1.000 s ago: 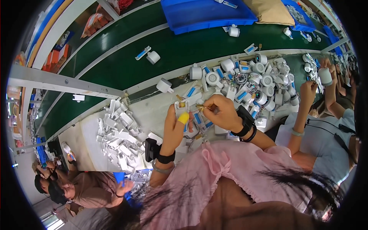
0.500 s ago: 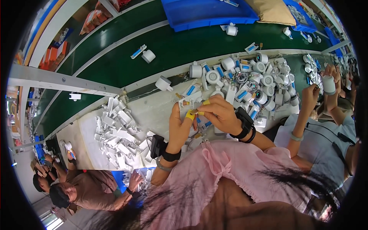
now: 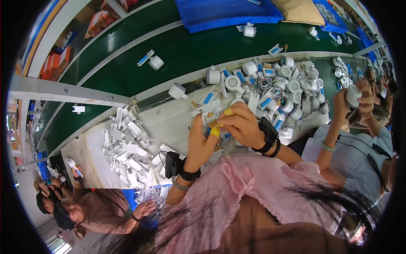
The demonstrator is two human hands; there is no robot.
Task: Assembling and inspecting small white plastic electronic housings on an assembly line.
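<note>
Both hands pinched shut on the small white part (image 3: pixel 210 119), left hand (image 3: pixel 198 142) under, right hand (image 3: pixel 242 126) over; looks light, rigid plastic (slippery through the yellow finger cots (image 3: pixel 215 131)), so I'd grip its edges.

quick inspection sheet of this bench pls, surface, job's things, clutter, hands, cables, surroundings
surface: pale bench beside a green conveyor.
job's things: small white part pinched between both hands.
clutter: heap of white round units to the right, pile of flat white pieces to the left.
hands: left hand and right hand meet at the part; yellow finger covers.
cables: thin black lead by the left wrist.
surroundings: blue tray beyond the conveyor; other people at both sides.
</note>
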